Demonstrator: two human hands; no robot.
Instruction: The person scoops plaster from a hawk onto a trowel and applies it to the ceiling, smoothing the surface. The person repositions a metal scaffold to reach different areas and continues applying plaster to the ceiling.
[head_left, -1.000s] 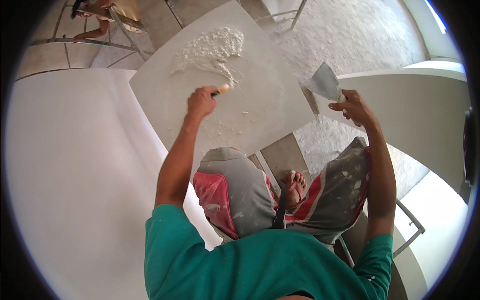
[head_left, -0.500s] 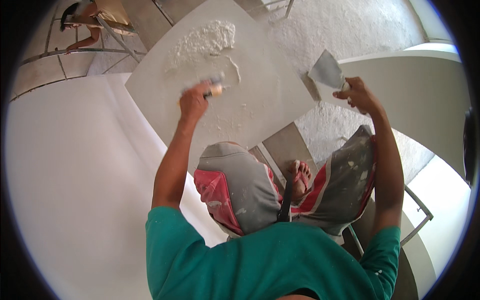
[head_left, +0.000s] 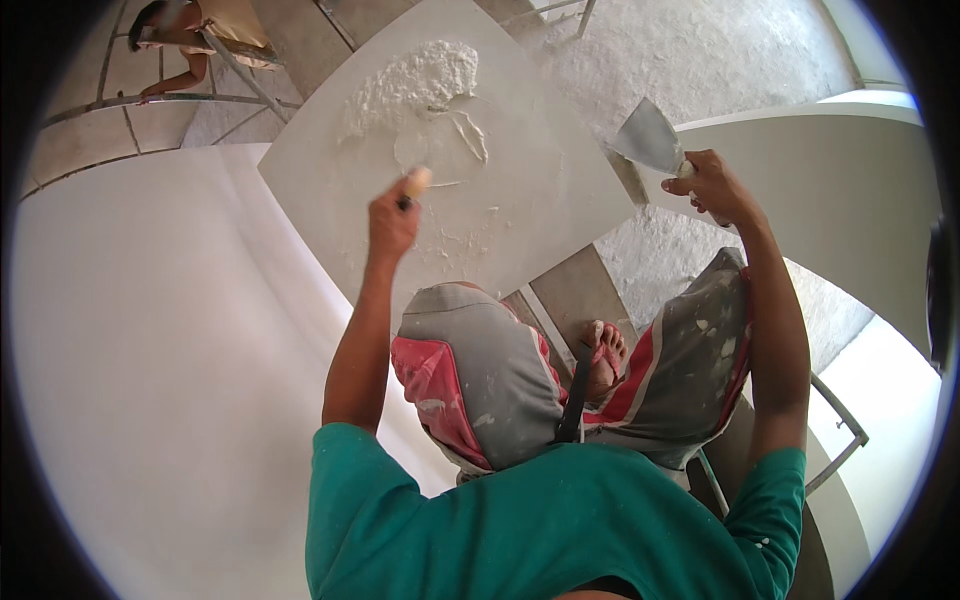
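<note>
1. By the left grip (head_left: 393,222), a dark-and-pale handle (head_left: 418,182) is clasped; its working end is blurred.
2. By the right grip (head_left: 714,190), at two o'clock, a scraper (head_left: 648,136) is clamped, its blade pointed toward ten.
3. White paste (head_left: 425,80) is heaped at twelve from the left grip, on a pale board (head_left: 555,190).
4. Between ten and eleven, another person's arm (head_left: 192,76) is seen.

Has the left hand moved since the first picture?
Yes, slightly toward the person: the left hand was higher in the picture than the right corner of the board, and now sits slightly lower than it.
</note>
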